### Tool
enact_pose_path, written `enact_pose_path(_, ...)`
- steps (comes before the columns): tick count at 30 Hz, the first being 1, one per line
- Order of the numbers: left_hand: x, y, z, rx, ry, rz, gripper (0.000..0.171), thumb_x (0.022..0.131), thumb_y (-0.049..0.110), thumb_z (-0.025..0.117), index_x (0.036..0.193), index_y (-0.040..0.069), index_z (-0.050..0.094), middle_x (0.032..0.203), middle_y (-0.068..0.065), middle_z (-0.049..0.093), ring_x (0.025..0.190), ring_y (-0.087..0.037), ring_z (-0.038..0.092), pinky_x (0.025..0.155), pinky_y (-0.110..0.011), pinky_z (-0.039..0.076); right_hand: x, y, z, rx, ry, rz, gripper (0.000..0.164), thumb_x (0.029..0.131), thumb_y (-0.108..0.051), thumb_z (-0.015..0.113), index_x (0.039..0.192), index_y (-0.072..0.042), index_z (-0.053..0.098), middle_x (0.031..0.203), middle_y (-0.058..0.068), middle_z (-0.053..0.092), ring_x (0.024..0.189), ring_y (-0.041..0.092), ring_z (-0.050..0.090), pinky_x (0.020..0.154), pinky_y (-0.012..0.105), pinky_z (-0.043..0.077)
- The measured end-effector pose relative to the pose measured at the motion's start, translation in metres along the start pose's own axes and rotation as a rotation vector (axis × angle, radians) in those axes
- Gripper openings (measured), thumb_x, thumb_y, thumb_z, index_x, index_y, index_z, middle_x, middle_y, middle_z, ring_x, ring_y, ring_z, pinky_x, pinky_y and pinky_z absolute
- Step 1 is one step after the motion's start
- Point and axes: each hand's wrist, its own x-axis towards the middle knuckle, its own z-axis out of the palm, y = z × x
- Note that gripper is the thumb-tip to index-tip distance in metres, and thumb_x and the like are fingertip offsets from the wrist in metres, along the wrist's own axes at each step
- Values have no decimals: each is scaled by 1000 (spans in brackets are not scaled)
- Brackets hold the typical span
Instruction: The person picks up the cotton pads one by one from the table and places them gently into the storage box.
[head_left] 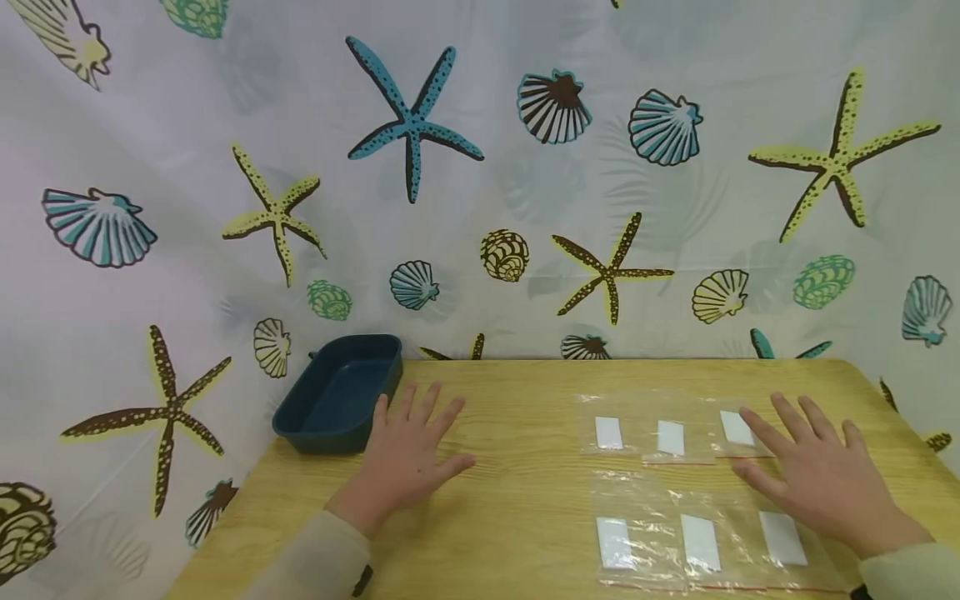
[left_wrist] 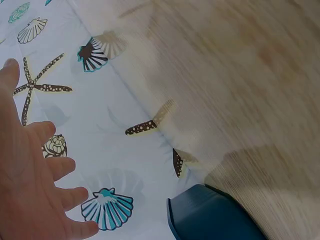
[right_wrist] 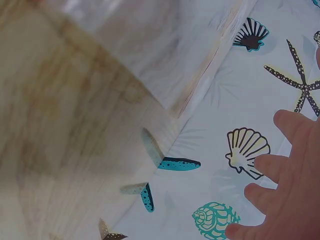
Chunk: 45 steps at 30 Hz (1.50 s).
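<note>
My left hand (head_left: 408,462) is held with straight, spread fingers just right of a dark blue rectangular tub (head_left: 330,442). It holds nothing. In the left wrist view the tub (left_wrist: 215,215) shows at the bottom, apart from the fingers. Over the right side of the table, my right hand (head_left: 825,479) also spreads its fingers and grips nothing. Beneath and left of it lie several clear zip bags in two rows, each with a white rectangular piece inside, such as the front-left piece (head_left: 615,543) and back-left piece (head_left: 609,433). The right hand partly covers the rightmost bags.
A wood-grain table (head_left: 510,467) spans the front. Behind it and along both sides hangs a white curtain (head_left: 465,183) printed with starfish and shells. The tub stands at the table's back-left edge, close to the curtain.
</note>
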Motion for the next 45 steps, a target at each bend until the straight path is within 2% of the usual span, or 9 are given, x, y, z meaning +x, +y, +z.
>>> enact_pose_path(12, -6, -33, 0, 19, 78, -14, 89, 92, 82, 32, 161, 26, 32, 162, -15, 30, 148, -44, 20, 111, -72, 14, -2, 3, 0, 0, -14, 9, 81, 96, -71, 45, 156, -17, 40, 158, 28, 29, 140, 57, 23, 100, 82, 17)
enact_pose_path(18, -8, -54, 4, 10, 77, -57, 81, 95, 71, 47, 159, 22, 36, 158, -17, 37, 146, -43, 27, 111, -71, 16, -3, 4, 0, -1, -32, 17, 81, 96, -70, 47, 156, -17, 39, 158, 28, 27, 139, 58, 23, 100, 82, 16)
enact_pose_path(25, -14, -85, 12, 5, 72, -111, 77, 97, 66, 50, 155, 16, 40, 151, -16, 45, 140, -42, 35, 109, -72, 18, -5, 7, 1, 12, -37, 18, 81, 97, -71, 45, 157, -17, 39, 159, 28, 26, 140, 58, 22, 100, 82, 16)
enact_pose_path(31, -24, -113, 16, -36, 31, -141, 83, 97, 73, 36, 155, 14, 41, 148, -17, 48, 137, -43, 39, 108, -73, 18, -6, 9, 3, 9, -37, 20, 81, 96, -72, 44, 156, -17, 39, 159, 29, 26, 140, 59, 22, 100, 82, 16)
enact_pose_path(37, -31, -134, 16, -92, -1, -141, 72, 100, 61, 49, 148, 7, 50, 143, -21, 52, 132, -46, 44, 107, -70, 23, -8, 12, 5, 29, -24, 22, 78, 97, -70, 44, 155, -18, 41, 158, 29, 27, 140, 58, 21, 100, 82, 17)
enact_pose_path(45, -33, -150, 21, -94, -86, -118, 67, 102, 56, 49, 135, -1, 58, 134, -25, 58, 122, -47, 53, 100, -69, 34, -11, 12, 4, 49, -20, 31, 77, 98, -68, 45, 155, -17, 42, 158, 29, 27, 141, 57, 21, 100, 81, 17)
